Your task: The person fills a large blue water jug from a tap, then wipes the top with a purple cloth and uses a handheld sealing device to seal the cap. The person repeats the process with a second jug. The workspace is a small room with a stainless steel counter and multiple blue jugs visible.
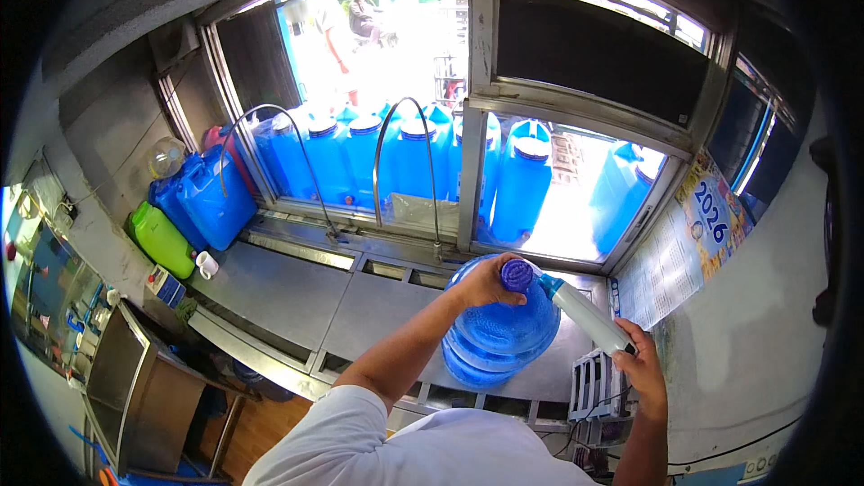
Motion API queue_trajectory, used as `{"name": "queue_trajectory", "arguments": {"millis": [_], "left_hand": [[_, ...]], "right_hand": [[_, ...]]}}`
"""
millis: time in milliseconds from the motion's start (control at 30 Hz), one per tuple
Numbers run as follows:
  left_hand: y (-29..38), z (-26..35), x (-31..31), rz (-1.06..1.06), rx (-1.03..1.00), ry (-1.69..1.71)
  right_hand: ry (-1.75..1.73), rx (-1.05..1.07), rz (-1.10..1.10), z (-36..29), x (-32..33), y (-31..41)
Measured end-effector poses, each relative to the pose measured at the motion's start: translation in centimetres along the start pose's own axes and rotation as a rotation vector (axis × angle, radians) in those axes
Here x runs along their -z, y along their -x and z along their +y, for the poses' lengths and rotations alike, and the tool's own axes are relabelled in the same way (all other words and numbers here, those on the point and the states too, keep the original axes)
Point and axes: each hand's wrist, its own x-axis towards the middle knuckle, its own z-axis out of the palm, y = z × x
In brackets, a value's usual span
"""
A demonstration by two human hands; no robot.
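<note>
A large round blue-tinted plastic water jug (496, 344) stands upright on the steel counter, with a purple cap (517, 275) on its neck. My left hand (489, 283) is wrapped around the neck just below that cap. In my right hand (638, 356) is a pale tubular tool with a teal nozzle (587, 314), probably a heat gun. I grip it by its far end, and the nozzle points at the side of the cap, very close to it. Whether the nozzle touches the neck, I cannot tell.
Two curved metal spouts (435, 182) rise behind the steel counter (270, 277). Several blue containers (398, 158) line the window outside. To the left stand blue jerrycans (216, 196), a green jug (162, 239) and a white mug (207, 264). A white rack (597, 385) and cables sit right.
</note>
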Motion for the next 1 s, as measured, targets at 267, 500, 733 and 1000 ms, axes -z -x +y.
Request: {"name": "queue_trajectory", "arguments": {"millis": [267, 500, 733, 1000], "left_hand": [[2.3, -0.2, -1.3, 0.14, -0.12, -0.006], [2.0, -1.5, 0.1, 0.058, -0.18, -0.255], [1.8, -3.5, 3.0, -0.103, -0.031, 0.288], [1.1, -7.7, 4.1, 0.091, -0.144, 0.339]], "right_hand": [[-0.04, -0.011, 0.046, -0.2, -0.7, 0.9], [0.008, -0.064, 0.034, 0.9, -3.1, 2.2], [0.117, -0.02, 0.104, 0.3, -6.9, 4.1], [0.415, 0.19, 0.118, 2.2, -13.4, 6.5]]}}
